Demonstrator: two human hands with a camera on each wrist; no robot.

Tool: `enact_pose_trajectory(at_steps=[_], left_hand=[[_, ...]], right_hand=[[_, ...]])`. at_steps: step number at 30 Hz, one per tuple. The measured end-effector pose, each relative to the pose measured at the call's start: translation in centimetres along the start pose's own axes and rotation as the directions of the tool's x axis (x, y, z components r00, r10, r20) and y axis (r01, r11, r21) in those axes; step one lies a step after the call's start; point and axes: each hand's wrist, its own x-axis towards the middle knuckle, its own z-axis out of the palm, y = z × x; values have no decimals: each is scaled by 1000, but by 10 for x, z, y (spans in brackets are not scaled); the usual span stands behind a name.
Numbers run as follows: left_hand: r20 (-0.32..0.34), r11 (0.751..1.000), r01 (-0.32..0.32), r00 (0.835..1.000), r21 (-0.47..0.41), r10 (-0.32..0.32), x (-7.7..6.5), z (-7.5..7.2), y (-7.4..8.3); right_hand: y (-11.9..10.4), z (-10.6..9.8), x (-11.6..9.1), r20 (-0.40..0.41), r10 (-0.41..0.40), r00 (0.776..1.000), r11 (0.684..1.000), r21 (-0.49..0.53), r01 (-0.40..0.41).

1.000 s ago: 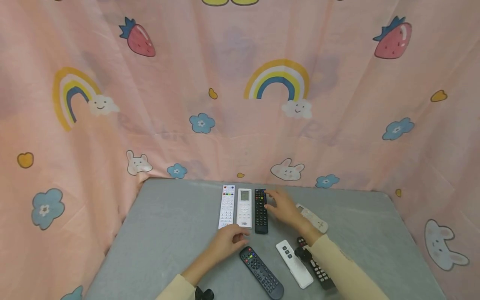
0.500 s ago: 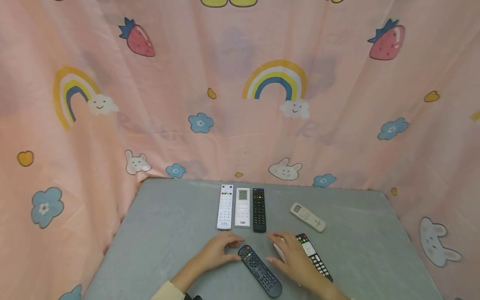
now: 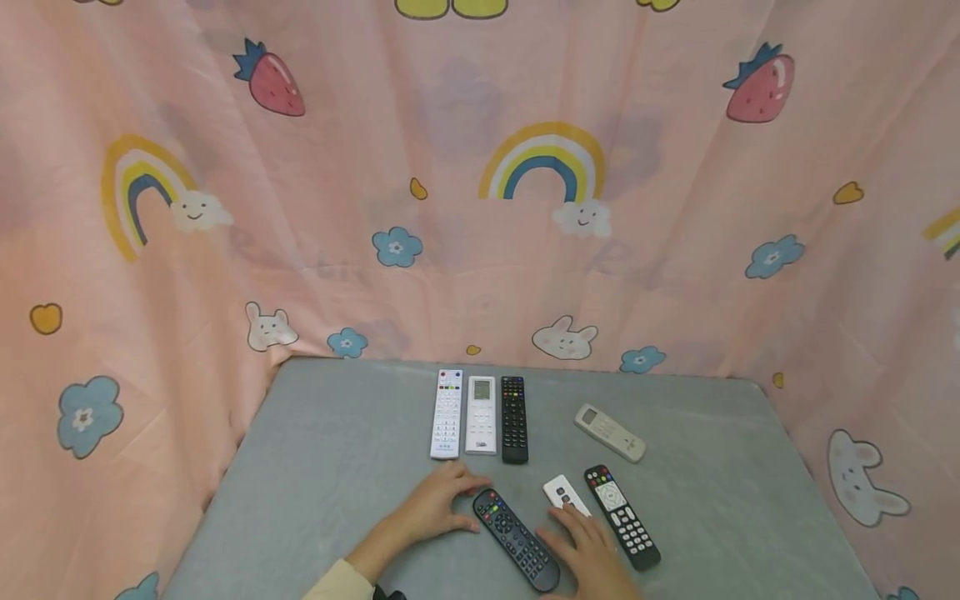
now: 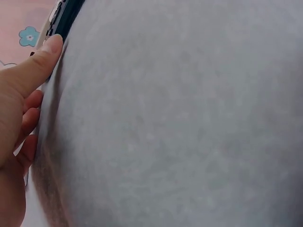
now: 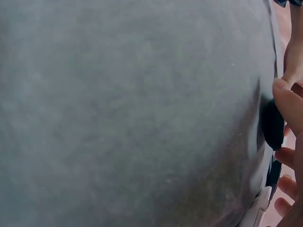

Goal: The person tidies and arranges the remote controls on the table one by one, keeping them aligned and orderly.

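A dark grey remote control lies slanted on the grey table, between both hands. My left hand is at its upper left end, thumb and fingers spread apart on either side. In the left wrist view, the thumb shows close to a dark remote's edge. My right hand is at the lower right end, thumb and forefinger apart around it; whether they touch it is unclear. That hand also covers part of a small white remote. Right of it lies a black remote with white buttons.
At the back of the table, a white remote, a white remote with a display and a black remote lie side by side. A cream remote lies slanted to their right. A pink patterned curtain hangs behind.
My right hand has left the black remote in the back row and come down towards me to the dark grey remote. My left hand has spread its thumb and fingers beside that remote's upper end.
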Motion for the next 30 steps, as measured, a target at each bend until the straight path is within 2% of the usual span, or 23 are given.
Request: enact_pose_trajectory(at_steps=[3,6,11,17,24,30], left_hand=[[8,1000,13,1000,-1,-13,1,0,2],[11,1000,20,1000,5,-20,1,1,2],[-20,1000,4,1000,24,-4,1,2,3],[-21,999,33,999,-4,-33,0,4,3],[-31,999,32,999,-22,-33,-1,5,3],[-51,993,17,998,-114,-23,1,2,4]], right_hand=[[1,2,-3,48,11,999,999,38,-13],[2,5,-7,51,6,999,999,42,-8],[4,12,-10,-24,-18,1000,1000,-7,18],[3,14,-10,-112,-44,993,997,-74,36],[3,14,-8,-150,-70,986,996,-56,62],[6,15,-4,-220,-93,971,996,-21,91]])
